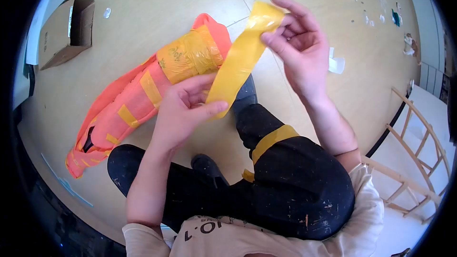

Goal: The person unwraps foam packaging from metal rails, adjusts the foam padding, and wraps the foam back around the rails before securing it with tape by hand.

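Observation:
A strip of yellow tape (241,62) is stretched slantwise between my two hands. My left hand (188,107) pinches its lower end between thumb and fingers. Its upper end is gripped by my right hand (297,43), with the thumb in front and fingertips behind. Beyond the left hand, a long bundle wrapped in orange-pink material (128,100) lies on the floor. Yellow tape (190,54) is wound round the bundle's far end, and short yellow pieces are stuck along its side. Another strip of yellow tape (273,140) crosses the dark trousers at my knee.
An open cardboard box (66,33) stands at the upper left. Wooden ladder-like frames (414,152) are at the right. A white scrap (336,62) lies beyond my right wrist, and small litter is scattered at the upper right. Thin blue strips (66,183) lie at the lower left.

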`<state>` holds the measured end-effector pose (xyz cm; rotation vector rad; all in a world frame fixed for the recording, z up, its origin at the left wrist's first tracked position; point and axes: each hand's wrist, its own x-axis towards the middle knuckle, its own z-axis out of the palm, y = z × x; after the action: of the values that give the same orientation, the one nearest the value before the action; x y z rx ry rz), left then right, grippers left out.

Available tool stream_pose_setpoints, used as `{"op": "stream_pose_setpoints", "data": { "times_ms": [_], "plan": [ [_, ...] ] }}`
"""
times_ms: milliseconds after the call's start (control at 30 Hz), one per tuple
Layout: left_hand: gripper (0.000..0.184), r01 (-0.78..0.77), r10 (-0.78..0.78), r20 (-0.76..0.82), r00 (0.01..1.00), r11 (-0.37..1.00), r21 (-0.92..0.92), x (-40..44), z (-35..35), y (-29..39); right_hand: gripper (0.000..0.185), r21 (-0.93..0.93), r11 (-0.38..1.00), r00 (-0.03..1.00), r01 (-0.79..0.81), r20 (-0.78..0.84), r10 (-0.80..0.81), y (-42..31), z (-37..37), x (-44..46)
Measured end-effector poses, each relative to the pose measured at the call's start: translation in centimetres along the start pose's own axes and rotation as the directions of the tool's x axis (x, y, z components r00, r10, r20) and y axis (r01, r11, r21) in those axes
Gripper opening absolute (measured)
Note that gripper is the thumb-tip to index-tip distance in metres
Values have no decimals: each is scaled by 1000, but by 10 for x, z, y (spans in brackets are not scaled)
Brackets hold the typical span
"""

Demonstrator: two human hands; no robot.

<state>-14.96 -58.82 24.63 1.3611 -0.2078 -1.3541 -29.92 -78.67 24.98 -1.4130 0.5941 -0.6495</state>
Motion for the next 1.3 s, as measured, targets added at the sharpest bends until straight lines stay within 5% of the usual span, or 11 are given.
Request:
{"op": "stream_pose_setpoints", "data": {
  "times_ms": [67,167,500,700,833,933,1000,1033,1100,1300],
  "plan": [
    [31,166,-190,207,960,978,127,1,-14,-8,48,26,998,990,49,-134,-45,1,-1,5],
    [31,263,-290,225,930,954,142,1,-22,-11,49,14,998,981,64,-185,-60,13,-15,13],
    [23,230,-259,122,958,950,214,5,-44,-25,46,39,998,902,42,-431,-21,39,-81,24],
    [23,220,-235,33,971,942,253,20,-33,-118,51,-149,965,843,-216,-527,107,118,-120,-42],
    [26,214,-199,-83,976,842,495,35,-38,-182,58,-236,863,757,-447,-613,224,177,-127,-98],
    [28,207,-162,-129,978,742,638,46,-51,-223,61,-269,843,770,-465,-594,235,230,-133,-130],
    [29,204,-143,-146,979,701,683,51,-54,-240,67,-540,626,792,-563,-568,223,239,-120,-137],
    [31,260,-176,-192,965,691,675,52,-51,-244,67,-532,626,786,-570,-575,227,241,-119,-141],
    [32,312,-211,-231,950,673,671,56,-49,-254,72,-790,455,903,-410,-422,81,244,-120,-141],
    [35,166,-166,-102,981,439,883,43,-57,-222,82,-853,212,878,-477,-475,64,209,-125,-119]
  ]
}}
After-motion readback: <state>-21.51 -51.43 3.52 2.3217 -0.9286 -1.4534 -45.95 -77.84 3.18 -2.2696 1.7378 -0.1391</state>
